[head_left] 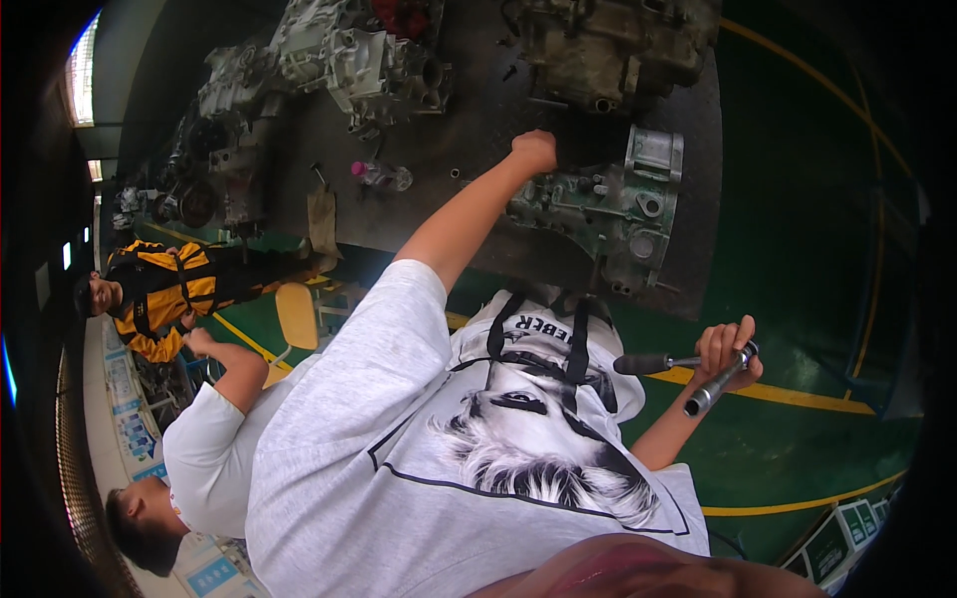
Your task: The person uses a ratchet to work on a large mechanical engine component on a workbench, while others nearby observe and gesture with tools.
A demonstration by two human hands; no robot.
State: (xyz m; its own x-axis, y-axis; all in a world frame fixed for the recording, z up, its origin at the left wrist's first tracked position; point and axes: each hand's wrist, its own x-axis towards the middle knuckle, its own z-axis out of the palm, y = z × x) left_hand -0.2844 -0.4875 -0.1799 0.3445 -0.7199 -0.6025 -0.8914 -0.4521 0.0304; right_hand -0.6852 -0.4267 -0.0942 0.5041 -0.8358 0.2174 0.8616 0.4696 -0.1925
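Two grips of the person wearing the printed grey T-shirt (399,399) are in view. We find the right grip (728,356) closed around a ratchet wrench (683,363) with a dark handle; a metal socket piece (704,395) lies against the same fingers, its open end pointing down and to the left. Both are held clear of the surface (439,214), above the green floor (788,453) with its yellow lines. We observe the left grip (535,149) with fingers curled, at the left upper end of a greenish metal housing (623,214). We cannot tell whether that grip is closed on anything or touches the housing, since the back of the hand hides the fingertips.

The housing lies near the right-hand edge of the dark surface. Just beyond it we note a larger, brownish metal casing (608,60); farther left stand silver castings (364,70). Between these and the forearm we record a clear bottle (384,176) with a pink cap and a small ring (455,173). At left are a person in a yellow-and-black jacket (174,284) and another in a white T-shirt (211,448), near a pale stool (296,314).
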